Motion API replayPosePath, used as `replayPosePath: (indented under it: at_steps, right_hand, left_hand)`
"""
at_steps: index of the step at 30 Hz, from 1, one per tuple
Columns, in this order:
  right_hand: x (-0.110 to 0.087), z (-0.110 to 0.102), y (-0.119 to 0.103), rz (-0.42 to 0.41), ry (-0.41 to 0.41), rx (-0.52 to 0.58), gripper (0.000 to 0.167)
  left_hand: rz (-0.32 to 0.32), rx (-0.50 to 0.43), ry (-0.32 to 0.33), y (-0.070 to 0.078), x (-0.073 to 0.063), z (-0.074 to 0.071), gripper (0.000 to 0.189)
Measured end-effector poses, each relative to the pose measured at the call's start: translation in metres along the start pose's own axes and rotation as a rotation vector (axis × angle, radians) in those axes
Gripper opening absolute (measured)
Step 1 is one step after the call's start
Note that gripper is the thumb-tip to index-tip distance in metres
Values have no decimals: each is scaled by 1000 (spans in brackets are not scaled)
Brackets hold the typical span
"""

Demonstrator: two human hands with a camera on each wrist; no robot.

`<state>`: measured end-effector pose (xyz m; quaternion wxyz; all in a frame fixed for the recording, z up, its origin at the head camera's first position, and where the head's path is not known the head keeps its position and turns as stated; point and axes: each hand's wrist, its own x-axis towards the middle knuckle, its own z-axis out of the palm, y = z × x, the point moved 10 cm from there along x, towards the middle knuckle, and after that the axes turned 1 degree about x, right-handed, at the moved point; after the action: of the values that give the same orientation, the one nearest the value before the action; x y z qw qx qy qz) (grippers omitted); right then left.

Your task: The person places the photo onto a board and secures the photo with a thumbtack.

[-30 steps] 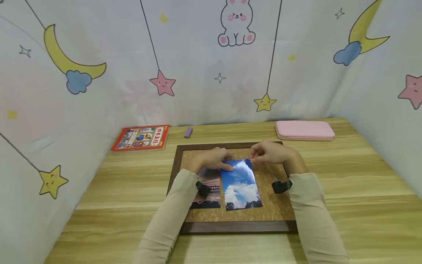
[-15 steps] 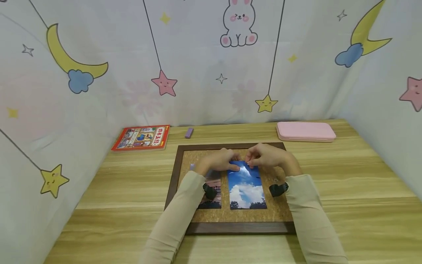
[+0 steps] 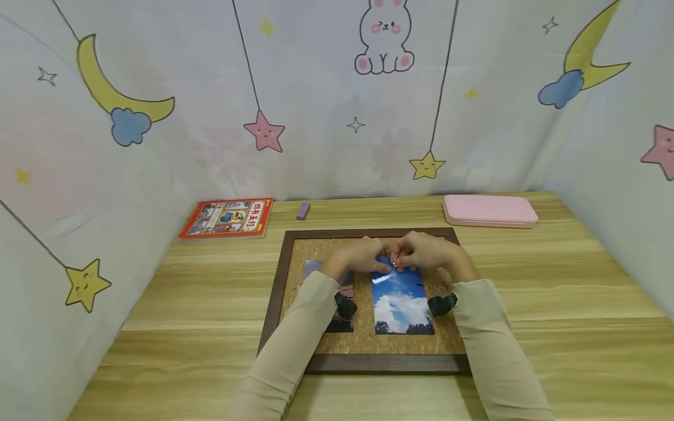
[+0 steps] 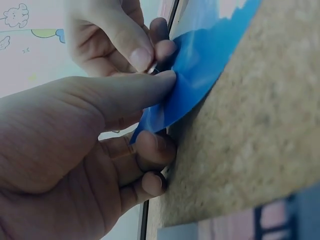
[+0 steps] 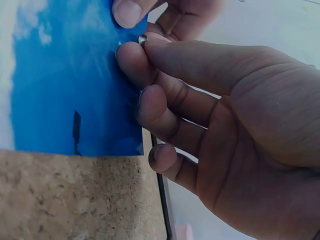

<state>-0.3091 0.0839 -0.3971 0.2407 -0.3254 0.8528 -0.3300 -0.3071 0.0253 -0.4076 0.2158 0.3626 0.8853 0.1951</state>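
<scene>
A glossy photo of blue sky and clouds (image 3: 402,307) lies over the framed corkboard (image 3: 363,344). My left hand (image 3: 363,255) pinches its top edge, thumb on the printed face and fingers behind. In the left wrist view that edge of the photo bends up off the cork. My right hand (image 3: 423,250) holds a small metal thumbtack (image 5: 143,39) between thumb and index finger, close over the top of the photo beside the left thumb (image 4: 157,86). A second photo, a pinkish dusk scene (image 3: 342,324), lies on the left of the board, partly hidden by my left forearm.
A red picture book (image 3: 227,218) and a purple eraser-like block (image 3: 302,211) lie at the back left of the wooden table (image 3: 184,327). A pink case (image 3: 489,210) sits at the back right. Behind stands a patterned curtain (image 3: 316,76).
The sky photo has shifted right and sits straighter on the board. My right hand has come left with the thumbtack, from the photo's top right corner to the middle of its top edge.
</scene>
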Motion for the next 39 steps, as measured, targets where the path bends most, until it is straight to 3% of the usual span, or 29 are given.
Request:
replayPosePath:
  at_steps: [11,28,39]
  right_hand:
    - [3,4,5,29,2,17,12]
    - [5,5,12,56,19,-1,11]
    - [1,3,5,19,-5,-18,12]
  left_hand:
    - [-57,-20,32,-7,0,-2,23]
    - [-38,-141,46,-11,-3,-3,25]
    - [-47,-164,46,-13,-4,-2,24]
